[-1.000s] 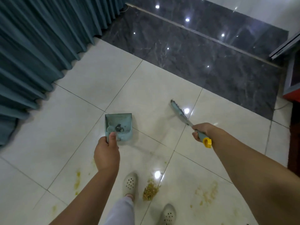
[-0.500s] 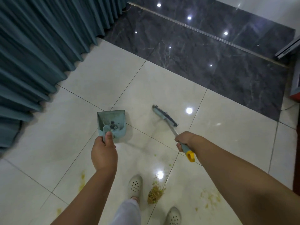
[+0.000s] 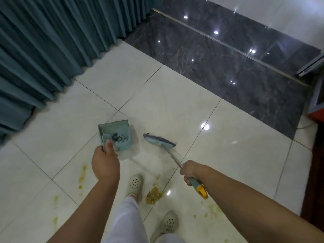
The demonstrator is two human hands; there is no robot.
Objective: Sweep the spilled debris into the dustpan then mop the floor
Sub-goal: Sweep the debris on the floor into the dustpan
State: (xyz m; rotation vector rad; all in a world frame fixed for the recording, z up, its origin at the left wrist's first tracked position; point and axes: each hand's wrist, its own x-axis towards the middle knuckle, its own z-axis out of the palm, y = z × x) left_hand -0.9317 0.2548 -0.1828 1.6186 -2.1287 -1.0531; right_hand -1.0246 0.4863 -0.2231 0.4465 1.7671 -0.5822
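My left hand (image 3: 105, 162) grips the handle of a light blue dustpan (image 3: 115, 134), which hangs above the white tiles with some dark bits inside. My right hand (image 3: 190, 171) holds the teal and yellow handle of a small broom (image 3: 160, 140). The broom's head sits just right of the dustpan, near the floor. A pile of yellowish debris (image 3: 154, 192) lies on the floor between my feet, below both tools. Yellow smears (image 3: 82, 174) mark the tiles at the left, and more smears (image 3: 213, 210) show at the lower right.
Teal curtains (image 3: 52, 50) hang along the left side. A dark marble strip (image 3: 228, 71) crosses the floor ahead, with a metal rail on it. A red and grey object (image 3: 317, 111) stands at the right edge. My white shoes (image 3: 135, 184) flank the debris pile.
The broom head has swung left and closer to the dustpan. My right hand pulled back toward me and lower. The dustpan barely moved.
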